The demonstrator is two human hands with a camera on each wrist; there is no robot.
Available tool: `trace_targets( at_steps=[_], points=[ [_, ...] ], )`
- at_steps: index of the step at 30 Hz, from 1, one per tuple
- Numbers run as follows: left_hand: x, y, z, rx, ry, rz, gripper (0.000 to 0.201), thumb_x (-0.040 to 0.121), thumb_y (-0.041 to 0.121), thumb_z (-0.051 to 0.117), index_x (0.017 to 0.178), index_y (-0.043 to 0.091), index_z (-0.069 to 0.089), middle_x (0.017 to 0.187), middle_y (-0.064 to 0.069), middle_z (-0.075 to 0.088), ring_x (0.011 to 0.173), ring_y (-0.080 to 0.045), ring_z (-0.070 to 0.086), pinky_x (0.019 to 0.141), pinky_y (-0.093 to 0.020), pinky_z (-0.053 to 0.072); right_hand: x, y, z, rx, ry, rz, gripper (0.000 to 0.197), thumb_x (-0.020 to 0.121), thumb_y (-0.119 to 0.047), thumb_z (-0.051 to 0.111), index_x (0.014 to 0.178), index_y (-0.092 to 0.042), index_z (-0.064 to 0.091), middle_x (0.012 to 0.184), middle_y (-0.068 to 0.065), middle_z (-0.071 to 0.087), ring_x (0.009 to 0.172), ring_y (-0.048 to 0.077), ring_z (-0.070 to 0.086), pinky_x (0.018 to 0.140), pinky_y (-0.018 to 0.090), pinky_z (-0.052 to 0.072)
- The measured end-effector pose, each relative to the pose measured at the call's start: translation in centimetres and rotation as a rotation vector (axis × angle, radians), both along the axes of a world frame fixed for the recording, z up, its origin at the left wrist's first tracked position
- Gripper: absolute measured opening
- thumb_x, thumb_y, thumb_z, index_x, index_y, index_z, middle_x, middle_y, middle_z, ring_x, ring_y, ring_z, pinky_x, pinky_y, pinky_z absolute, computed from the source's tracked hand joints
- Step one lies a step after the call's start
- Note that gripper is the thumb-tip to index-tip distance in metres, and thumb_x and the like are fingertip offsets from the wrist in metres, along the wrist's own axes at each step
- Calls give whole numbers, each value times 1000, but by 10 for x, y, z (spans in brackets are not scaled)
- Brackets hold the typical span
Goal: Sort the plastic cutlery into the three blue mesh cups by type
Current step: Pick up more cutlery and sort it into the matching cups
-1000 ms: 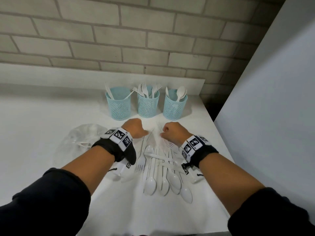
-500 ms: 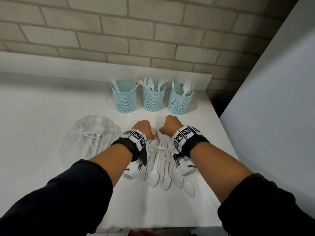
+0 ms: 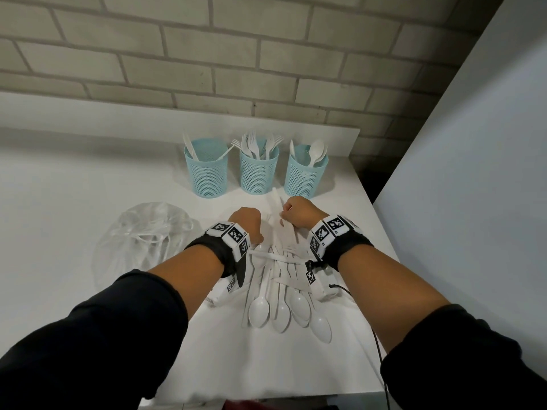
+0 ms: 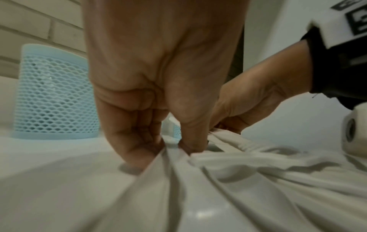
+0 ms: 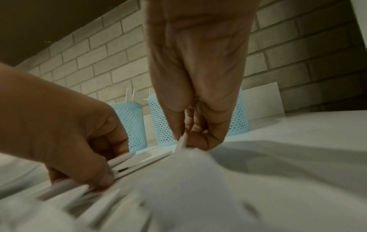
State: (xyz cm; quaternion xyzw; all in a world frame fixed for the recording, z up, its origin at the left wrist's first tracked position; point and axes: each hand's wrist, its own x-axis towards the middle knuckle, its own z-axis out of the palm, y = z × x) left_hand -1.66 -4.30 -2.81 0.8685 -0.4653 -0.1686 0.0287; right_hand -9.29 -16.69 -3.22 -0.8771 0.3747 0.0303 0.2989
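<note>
The white table (image 3: 59, 187) held three blue mesh cups (image 3: 258, 170) by the brick wall (image 3: 207, 54). A pile of white cutlery (image 3: 275, 288) lay near you. Your left hand (image 3: 247, 224) pinched one handle there. Your right hand (image 3: 299, 216) pinched a knife (image 3: 276, 202).

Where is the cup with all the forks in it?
In the head view, the fork cup stands at the back of the white table near the brick wall, in the middle of the three blue cups.
</note>
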Motion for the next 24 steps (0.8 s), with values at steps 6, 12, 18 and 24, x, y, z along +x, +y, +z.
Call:
trace_targets(
  at_steps=[6,12,18,24],
  points=[
    [6,1,-2,9,35,-36,37,85,21,63,113,-2,55,119,-15,58,109,-29,56,86,-31,45,-4,-4,11,42,-299,-71,31,94,-9,52,65,-16,42,99,18,70,73,12,58,56,13,37],
    [5,1,-6,23,-36,-59,28,95,12,46,119,-1,53,126,-15,56,117,-27,54,95,-29,42,-7,-8,26,40,-590,-196,9,93,-11,52,84,-8,55,74,-6,63,68,12,50,66,26,42],
    [10,4,-4,-2,1,-41,28,95,10,46,120,-3,50,127,-16,54,117,-27,53,93,-28,41,-6,-17,45,197,-875,-295,17,94,-9,50,78,-15,51,78,4,65,76,23,65,81,38,55],
    [26,0,-2,-243,564,215,21,98,16,37,94,3,54,83,-12,54,70,-24,52,64,-31,43,-5,-13,61,362,-987,-339,18,95,-4,47,79,-11,49,82,11,63,67,20,66,70,32,57]
  ],
)
